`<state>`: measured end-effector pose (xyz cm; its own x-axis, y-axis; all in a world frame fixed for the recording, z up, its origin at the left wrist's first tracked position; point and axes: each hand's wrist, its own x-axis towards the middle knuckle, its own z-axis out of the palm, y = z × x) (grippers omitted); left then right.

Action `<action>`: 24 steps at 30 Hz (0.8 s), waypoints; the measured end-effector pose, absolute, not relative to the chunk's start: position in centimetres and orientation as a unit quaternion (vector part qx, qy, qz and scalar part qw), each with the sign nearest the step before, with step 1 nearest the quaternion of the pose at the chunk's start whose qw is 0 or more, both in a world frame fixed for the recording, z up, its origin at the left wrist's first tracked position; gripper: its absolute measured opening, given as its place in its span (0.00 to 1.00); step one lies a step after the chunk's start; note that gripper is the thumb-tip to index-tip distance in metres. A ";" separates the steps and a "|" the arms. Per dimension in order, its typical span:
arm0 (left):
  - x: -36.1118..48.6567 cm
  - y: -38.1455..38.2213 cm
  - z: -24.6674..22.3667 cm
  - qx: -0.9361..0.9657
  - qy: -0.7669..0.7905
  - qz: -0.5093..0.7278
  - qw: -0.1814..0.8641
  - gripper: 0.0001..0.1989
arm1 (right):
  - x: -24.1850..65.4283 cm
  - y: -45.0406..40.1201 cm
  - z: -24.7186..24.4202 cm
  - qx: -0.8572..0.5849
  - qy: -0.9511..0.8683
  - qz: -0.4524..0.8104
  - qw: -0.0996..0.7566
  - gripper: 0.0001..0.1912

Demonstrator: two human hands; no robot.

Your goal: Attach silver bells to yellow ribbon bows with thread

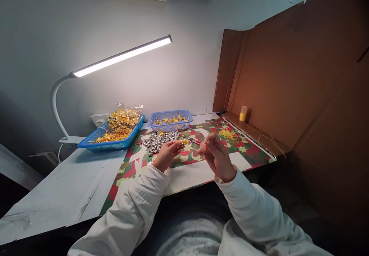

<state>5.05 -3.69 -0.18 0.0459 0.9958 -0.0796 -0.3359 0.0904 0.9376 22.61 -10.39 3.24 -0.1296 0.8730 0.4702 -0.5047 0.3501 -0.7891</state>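
My left hand point(166, 156) is closed, thumb and fingertips pinching a small yellow piece point(184, 142) that looks like a folded petal or ribbon flower. My right hand point(215, 157) is raised to the right of it, fingers curled round a slim pointed metal tool point(194, 141) whose tip points left at the yellow piece. Whether a thread is also pinched between my right thumb and forefinger, I cannot tell. Just beyond my left hand lies a pile of shiny silver beads point(161, 140) or bells, with a loose yellow piece on top.
A blue basket point(127, 143) heaped with yellow pieces and clear plastic stands left. Behind the pile is a smaller blue-violet basket point(170, 126) of yellow pieces. Yellow threads point(228, 134) lie right, near a yellow-filled bottle point(243, 115). A lamp point(122, 57) overhangs; cardboard point(288, 75) walls the right.
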 end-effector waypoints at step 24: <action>6.0 -4.3 -0.4 0.484 0.416 0.544 0.544 0.15 | 21.6 -7.0 -2.4 -0.421 -0.709 0.203 0.529 0.06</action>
<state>5.97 -4.33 -0.44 0.0617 0.9954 0.0738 -0.1890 -0.0609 0.9801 21.60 -7.04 -2.43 -0.0866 0.8109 0.5788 0.3818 0.5636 -0.7325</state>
